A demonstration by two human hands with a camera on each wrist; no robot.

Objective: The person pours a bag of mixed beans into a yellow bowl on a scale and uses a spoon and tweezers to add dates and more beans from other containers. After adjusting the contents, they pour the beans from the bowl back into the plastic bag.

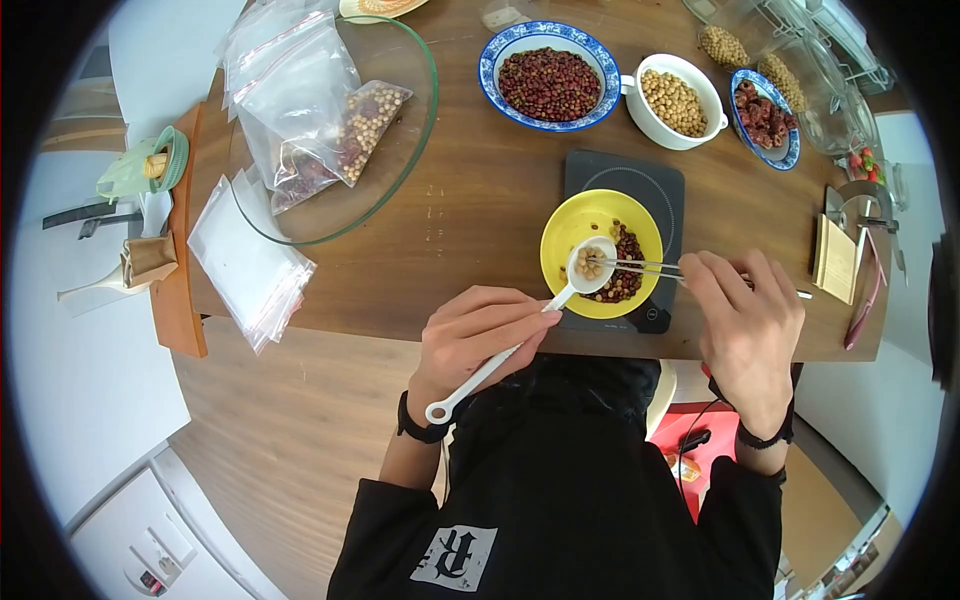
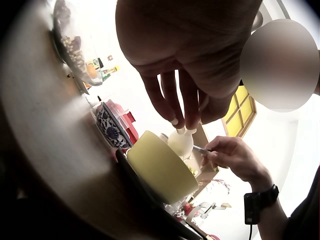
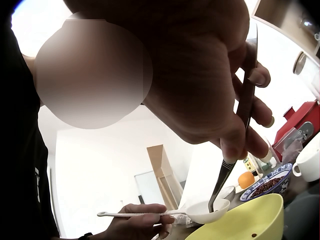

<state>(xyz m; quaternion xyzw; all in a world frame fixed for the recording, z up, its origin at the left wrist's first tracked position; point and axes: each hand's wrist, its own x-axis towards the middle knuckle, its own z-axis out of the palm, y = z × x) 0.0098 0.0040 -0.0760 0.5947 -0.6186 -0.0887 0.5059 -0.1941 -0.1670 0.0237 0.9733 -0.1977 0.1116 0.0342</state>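
My left hand (image 1: pixel 482 340) pinches the long handle of a white spoon (image 1: pixel 480 381). Its bowl, with several pale round beans (image 1: pixel 592 264) in it, is over the yellow bowl (image 1: pixel 556 232). Small dark red beans (image 1: pixel 628 280) lie inside that bowl, mostly on its right side. Between thumb and fingers, my right hand (image 1: pixel 745 325) holds a slim metal fork (image 1: pixel 650 269), tips down in the spoon at the pale beans. The right wrist view shows the fork (image 3: pixel 222 181) reaching steeply into the white spoon (image 3: pixel 200 212), above the yellow bowl's rim (image 3: pixel 265 205).
A black hot plate (image 1: pixel 662 190) lies under the yellow bowl. Behind stand a blue-rimmed bowl (image 1: pixel 490 85) of red beans, a white handled cup (image 1: pixel 640 108) of pale beans and a small dish (image 1: pixel 790 155). At left, a glass bowl (image 1: pixel 432 110) holds plastic bags (image 1: pixel 300 95).
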